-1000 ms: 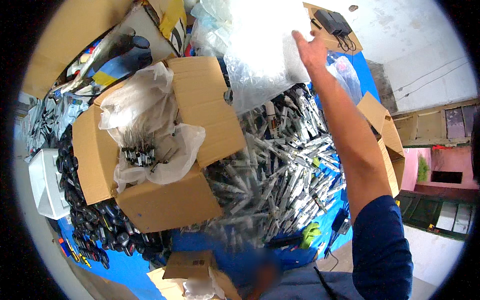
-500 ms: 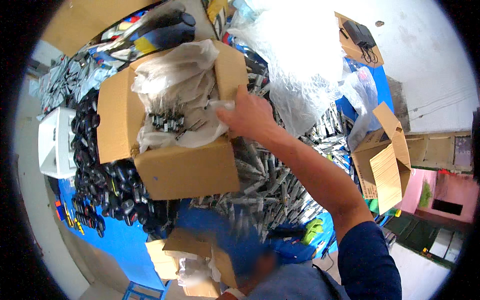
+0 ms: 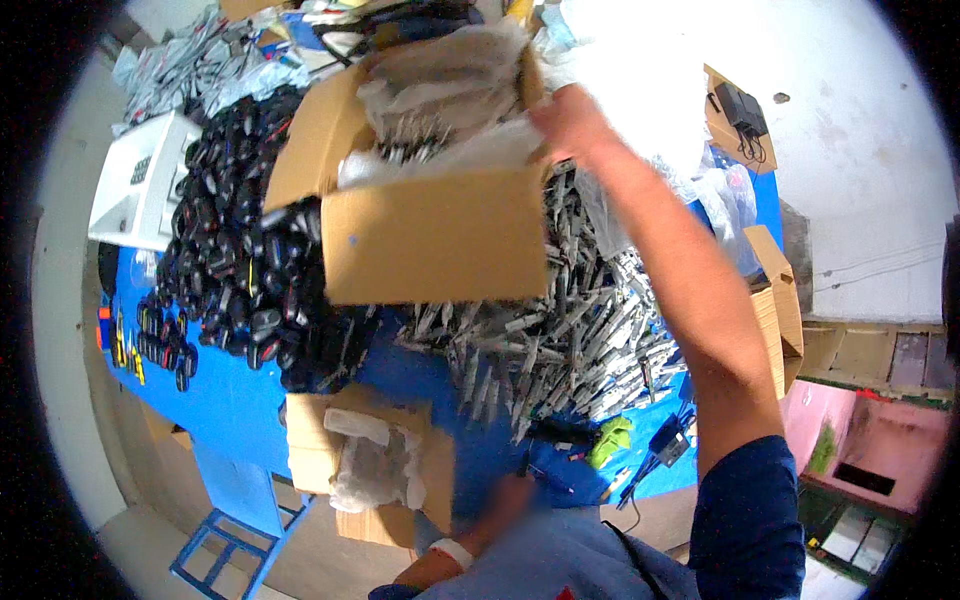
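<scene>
A large cardboard box [image 3: 435,240] with raised flaps stands across the far middle of the table. Crumpled translucent plastic [image 3: 445,85] lines it, and a cluster of thin dark-and-light pieces [image 3: 415,148] lies inside. My right hand [image 3: 575,125] reaches forward and grips the box's right edge, next to the liner. Down by my body, my left hand [image 3: 510,497] is smeared by motion, so its fingers cannot be made out. Left of it sits a smaller open cardboard box [image 3: 437,470] with clear plastic [image 3: 375,465] inside.
A heap of black rounded devices [image 3: 235,230] covers the table's left part, beside a white container [image 3: 140,185]. Many slim grey-and-white pieces [image 3: 570,350] lie on the right. A large plastic bag [image 3: 640,90] is behind them. A blue metal stand [image 3: 235,530] is at lower left.
The view has shifted, so the table and boxes appear higher. My right hand stays at the large box's right edge. My left hand, blurred in both, appears slightly higher and further left.
</scene>
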Demonstrator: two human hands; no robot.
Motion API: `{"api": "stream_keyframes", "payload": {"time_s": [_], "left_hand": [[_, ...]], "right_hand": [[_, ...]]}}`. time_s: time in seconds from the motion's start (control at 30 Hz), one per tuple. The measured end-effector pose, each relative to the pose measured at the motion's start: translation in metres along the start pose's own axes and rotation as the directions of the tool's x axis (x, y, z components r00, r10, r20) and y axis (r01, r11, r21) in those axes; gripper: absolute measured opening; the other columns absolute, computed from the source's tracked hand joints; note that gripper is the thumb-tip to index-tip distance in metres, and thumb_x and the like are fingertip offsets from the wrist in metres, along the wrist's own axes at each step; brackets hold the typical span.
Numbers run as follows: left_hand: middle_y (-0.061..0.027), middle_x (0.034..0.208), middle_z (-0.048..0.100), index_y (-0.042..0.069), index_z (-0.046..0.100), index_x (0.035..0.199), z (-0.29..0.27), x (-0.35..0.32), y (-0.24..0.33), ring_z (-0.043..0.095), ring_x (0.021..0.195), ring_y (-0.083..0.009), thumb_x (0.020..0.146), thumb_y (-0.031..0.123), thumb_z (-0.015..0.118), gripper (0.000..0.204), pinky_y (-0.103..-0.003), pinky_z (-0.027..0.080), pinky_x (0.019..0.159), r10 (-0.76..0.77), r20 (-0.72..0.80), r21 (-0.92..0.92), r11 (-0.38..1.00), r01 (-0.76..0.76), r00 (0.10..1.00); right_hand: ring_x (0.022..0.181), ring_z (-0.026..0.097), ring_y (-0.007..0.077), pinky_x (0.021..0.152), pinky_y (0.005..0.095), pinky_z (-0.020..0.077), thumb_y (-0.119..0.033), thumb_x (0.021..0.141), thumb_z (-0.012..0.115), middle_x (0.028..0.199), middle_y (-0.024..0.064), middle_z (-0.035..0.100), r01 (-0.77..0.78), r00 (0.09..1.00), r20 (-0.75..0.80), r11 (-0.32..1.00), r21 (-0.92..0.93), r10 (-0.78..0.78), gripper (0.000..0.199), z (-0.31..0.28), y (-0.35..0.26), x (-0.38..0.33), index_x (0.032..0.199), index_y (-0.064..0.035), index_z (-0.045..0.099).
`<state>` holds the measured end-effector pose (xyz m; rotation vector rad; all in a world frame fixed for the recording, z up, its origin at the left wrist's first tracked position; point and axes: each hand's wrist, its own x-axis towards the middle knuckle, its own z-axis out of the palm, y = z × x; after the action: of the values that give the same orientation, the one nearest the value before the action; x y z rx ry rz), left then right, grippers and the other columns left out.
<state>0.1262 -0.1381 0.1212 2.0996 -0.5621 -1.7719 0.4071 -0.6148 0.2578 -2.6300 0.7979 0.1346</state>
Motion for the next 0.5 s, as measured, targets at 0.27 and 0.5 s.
{"api": "stream_keyframes", "payload": {"time_s": [0.27,0.5], "left_hand": [[-0.0213,0.086,0.063,0.000,0.062,0.091,0.053,0.025,-0.049,0.061,0.080,-0.0379,0.085,0.037,0.051,0.039,-0.046,0.047,0.073,0.135,-0.274,0.010,0.990,-0.138,0.952],[-0.0205,0.079,0.063,0.001,0.063,0.089,0.033,0.020,-0.027,0.062,0.076,-0.0351,0.084,0.036,0.050,0.038,-0.046,0.048,0.067,-0.034,-0.170,-0.168,0.986,0.005,0.985]], "right_hand": [[0.083,0.060,0.0178,0.075,0.0334,0.0500,-0.033,0.084,0.056,0.097,0.0141,0.061,0.036,0.995,-0.085,0.599,0.800,0.054,0.042,-0.112,0.044,-0.067,0.108,0.0017,0.056],[0.086,0.061,0.0170,0.072,0.0315,0.0511,-0.032,0.082,0.057,0.098,0.0117,0.063,-0.149,0.945,-0.035,0.522,0.840,0.326,0.045,-0.161,0.038,-0.117,0.115,-0.0007,0.055]]}}
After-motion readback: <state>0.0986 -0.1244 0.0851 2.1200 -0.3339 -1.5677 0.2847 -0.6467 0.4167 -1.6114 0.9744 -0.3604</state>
